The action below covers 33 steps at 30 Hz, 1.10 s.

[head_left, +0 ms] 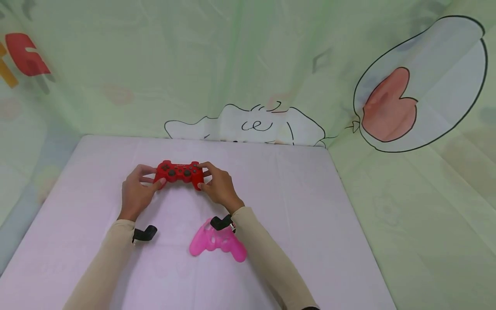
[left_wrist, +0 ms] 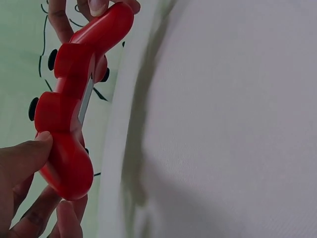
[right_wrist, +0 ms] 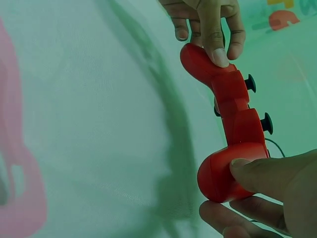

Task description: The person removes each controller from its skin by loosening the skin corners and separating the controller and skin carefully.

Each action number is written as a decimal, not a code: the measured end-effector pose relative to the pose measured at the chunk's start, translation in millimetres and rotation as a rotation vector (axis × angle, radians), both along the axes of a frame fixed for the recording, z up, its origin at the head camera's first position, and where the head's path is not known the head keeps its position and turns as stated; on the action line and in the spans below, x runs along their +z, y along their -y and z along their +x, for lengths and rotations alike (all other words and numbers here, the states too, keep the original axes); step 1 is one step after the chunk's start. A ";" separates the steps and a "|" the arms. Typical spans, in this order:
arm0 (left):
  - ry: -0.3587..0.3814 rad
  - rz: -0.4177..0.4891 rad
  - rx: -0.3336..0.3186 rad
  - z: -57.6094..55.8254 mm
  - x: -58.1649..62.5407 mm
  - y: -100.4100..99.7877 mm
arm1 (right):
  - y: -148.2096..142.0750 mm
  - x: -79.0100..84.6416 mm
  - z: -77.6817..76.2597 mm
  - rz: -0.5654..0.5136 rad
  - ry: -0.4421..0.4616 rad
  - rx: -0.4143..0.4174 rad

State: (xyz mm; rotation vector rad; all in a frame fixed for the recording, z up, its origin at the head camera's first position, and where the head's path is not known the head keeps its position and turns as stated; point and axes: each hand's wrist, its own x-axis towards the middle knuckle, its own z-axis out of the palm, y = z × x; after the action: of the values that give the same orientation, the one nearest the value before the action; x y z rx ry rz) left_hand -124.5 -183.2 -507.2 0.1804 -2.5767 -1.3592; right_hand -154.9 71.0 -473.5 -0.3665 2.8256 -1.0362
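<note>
A red game controller [head_left: 180,172] with dark thumbsticks is held up between both hands, above the far part of the table. My left hand [head_left: 138,189] pinches its left grip, thumb on the near side and fingers behind. On the other end, my right hand [head_left: 220,185] grips the right handle the same way. Both wrist views show the controller [left_wrist: 69,99] raised off the surface, its shadow below. Nearer to me lies a pink controller-shaped cover [head_left: 217,242] with holes in it, partly hidden by the right wrist's camera. Its edge [right_wrist: 22,198] shows in the right wrist view.
The table [head_left: 310,241] has a pale pinkish cover. Light green fabric walls [head_left: 193,60] with drawings stand behind it and at both sides. A black wrist camera [head_left: 145,234] juts inward from the left wrist, another [head_left: 221,222] from the right.
</note>
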 end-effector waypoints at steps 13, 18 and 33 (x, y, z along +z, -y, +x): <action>0.132 0.024 -0.004 -24.7 -5.3 14.6 | 18.4 -15.6 -24.8 0.005 0.032 -0.022; 0.148 0.038 0.003 -29.1 -8.6 16.5 | 23.8 -18.7 -28.7 0.019 0.036 -0.037; 0.150 0.046 0.002 -31.2 -20.2 20.2 | 25.8 -20.0 -28.1 0.012 0.040 -0.033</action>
State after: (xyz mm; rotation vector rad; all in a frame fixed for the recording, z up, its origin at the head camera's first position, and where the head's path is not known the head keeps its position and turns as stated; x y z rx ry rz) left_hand -155.7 -203.3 -527.5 0.3043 -2.6660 -1.4570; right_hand -182.9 45.2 -493.5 -0.2959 2.8108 -1.0199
